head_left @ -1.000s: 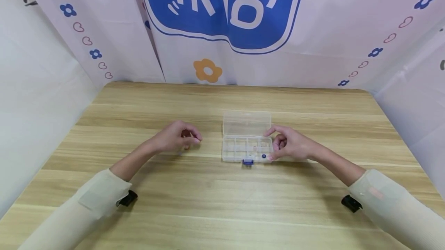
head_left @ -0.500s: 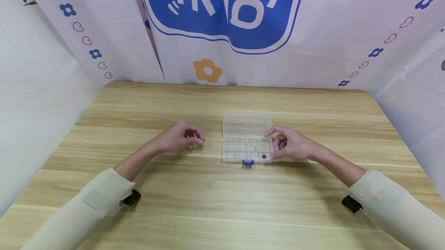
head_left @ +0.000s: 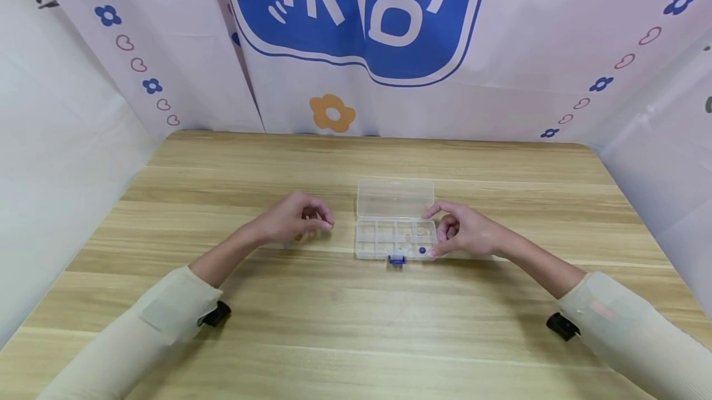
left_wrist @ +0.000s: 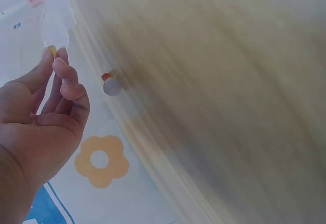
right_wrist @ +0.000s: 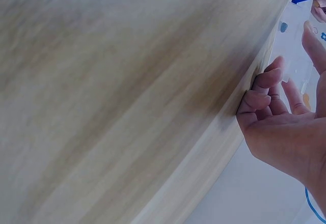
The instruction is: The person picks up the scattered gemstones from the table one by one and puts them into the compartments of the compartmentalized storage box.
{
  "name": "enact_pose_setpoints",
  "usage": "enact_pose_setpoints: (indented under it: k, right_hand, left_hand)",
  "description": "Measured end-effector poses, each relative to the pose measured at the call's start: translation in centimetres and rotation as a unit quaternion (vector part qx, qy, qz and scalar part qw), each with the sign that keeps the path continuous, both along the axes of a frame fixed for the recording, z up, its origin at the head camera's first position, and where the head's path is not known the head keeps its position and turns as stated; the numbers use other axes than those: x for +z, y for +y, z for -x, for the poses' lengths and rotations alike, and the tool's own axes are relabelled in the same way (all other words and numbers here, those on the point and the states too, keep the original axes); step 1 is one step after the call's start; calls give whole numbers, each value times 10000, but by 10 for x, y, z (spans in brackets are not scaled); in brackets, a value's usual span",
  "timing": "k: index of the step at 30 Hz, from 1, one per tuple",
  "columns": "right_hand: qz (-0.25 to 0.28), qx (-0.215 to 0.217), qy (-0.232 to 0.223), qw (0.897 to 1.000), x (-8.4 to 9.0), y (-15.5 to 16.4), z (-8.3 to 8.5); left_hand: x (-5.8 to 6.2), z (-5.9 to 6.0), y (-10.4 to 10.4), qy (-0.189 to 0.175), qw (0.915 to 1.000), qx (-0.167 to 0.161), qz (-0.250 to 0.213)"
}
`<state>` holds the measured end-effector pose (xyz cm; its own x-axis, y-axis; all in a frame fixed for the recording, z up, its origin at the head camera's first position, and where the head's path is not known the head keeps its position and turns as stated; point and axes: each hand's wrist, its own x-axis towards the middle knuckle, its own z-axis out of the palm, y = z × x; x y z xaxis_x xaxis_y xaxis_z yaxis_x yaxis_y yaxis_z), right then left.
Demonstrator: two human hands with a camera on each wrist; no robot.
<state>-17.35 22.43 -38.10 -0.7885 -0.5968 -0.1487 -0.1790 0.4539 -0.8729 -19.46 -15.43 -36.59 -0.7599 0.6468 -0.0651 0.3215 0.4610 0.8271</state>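
**Two hands at a clear compartment box**

On the wooden table (head_left: 356, 319), near its middle, sits a clear plastic compartment box (head_left: 394, 236) with its lid (head_left: 395, 196) swung back and standing open behind the tray. A blue latch (head_left: 396, 259) juts from the front edge, and a small blue bead (head_left: 422, 250) lies in a front compartment toward the right end. The right hand (head_left: 464, 230) rests against the box's right end, its fingers loosely bent, the forefinger reaching over the back corner; it grips nothing that I can make out. The left hand (head_left: 292, 219) hovers just left of the box, apart from it, fingers curled in and thumb meeting fingertip. From the left wrist view that pinch holds a tiny orange bead (left_wrist: 52, 50). A small white bead with a red tip (left_wrist: 110, 85) lies on the table near those fingers.
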Motion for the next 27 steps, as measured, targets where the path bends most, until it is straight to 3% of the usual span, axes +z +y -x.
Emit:
enact_pose_setpoints:
  k: [8,16,27]
  right_hand:
    - [5,-6,-27,10000,-2,1,0]
    - [-37,-25,-8,10000,-1,2,1]
    - [-14,-15,-22,10000,-2,1,1]
  left_hand:
    - [-5,1,7,53,9999,-88,-136]
    - [-3,2,16,24,9999,-20,-161]
    - [-2,4,27,76,9995,-165,-246]
